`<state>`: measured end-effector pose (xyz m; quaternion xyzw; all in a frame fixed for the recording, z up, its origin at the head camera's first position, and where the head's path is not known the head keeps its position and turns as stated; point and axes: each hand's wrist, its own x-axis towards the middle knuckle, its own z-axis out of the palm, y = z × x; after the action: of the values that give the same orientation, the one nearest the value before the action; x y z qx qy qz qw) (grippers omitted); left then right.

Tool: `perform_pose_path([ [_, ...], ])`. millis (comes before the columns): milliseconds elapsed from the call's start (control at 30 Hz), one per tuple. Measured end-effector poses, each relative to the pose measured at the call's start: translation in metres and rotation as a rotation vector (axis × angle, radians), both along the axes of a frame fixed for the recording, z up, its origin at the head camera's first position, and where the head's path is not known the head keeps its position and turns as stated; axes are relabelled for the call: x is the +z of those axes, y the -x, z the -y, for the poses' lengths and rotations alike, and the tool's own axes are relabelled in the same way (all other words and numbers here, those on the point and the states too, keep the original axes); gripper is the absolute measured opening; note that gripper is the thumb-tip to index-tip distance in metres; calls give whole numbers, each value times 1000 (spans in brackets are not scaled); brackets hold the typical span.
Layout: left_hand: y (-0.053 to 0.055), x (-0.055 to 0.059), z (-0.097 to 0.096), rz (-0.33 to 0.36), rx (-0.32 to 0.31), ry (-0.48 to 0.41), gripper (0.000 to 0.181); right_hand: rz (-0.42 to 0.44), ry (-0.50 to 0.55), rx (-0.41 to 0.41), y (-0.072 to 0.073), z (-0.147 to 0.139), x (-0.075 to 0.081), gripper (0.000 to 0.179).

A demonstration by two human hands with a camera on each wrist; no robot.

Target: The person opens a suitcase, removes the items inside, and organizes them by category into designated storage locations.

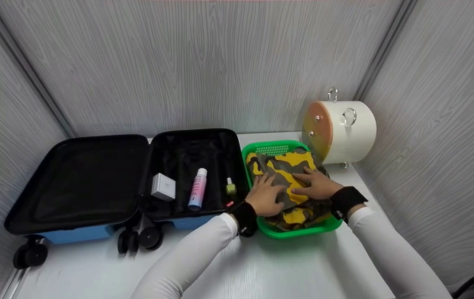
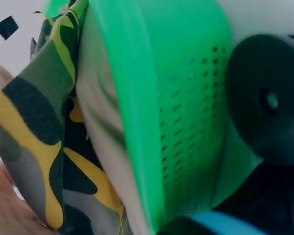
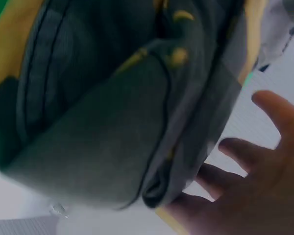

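Both hands (image 1: 316, 185) rest on camouflage cloth (image 1: 284, 162) in green basket (image 1: 299, 234)

At far left, an open suitcase (image 1: 87, 182) lies with its black interior facing up and wheels toward the near side. Its right half holds, in order, a white box (image 1: 163, 187), a pink-and-blue spray can (image 1: 197, 190) lying down and a small green bottle (image 1: 230, 187) with a white cap.

Just beside that half stands the basket, with perforated walls. The yellow, grey and black cloth lies folded inside and fills most of it. The left hand (image 1: 265, 197) rests on the cloth's left part, fingers extended. The right hand, apart from the left, lies on the right part with fingers spread. Neither hand is clamped on anything.

At far right, behind the basket, a white cylinder (image 1: 353, 133) lies on its side, its orange-toned end facing left.
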<state>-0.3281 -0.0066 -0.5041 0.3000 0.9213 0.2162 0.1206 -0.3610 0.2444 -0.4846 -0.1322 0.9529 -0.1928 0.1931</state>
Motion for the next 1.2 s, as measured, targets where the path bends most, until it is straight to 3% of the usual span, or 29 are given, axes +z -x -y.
perform_pose_path([
  [233,0,-14,-3,49,24,153,56,40,-113,1,3,17,-11,87],
  [467,-1,-19,-1,20,9,233,57,-11,-258,29,4,31,-15,87],
  [567,0,-18,5,27,9,155,54,-29,-276,28,6,34,-15,86],
  [733,2,-15,20,94,56,-162,47,-51,-201,29,4,39,-11,79],
  [833,2,-13,32,107,121,-285,49,-66,-120,85,-6,45,-8,78],
  [933,-1,-10,45,96,199,-301,56,-28,-51,134,-18,51,-7,82],
  [1200,-5,-9,89,64,347,-255,60,25,-61,272,-47,58,-2,94],
])
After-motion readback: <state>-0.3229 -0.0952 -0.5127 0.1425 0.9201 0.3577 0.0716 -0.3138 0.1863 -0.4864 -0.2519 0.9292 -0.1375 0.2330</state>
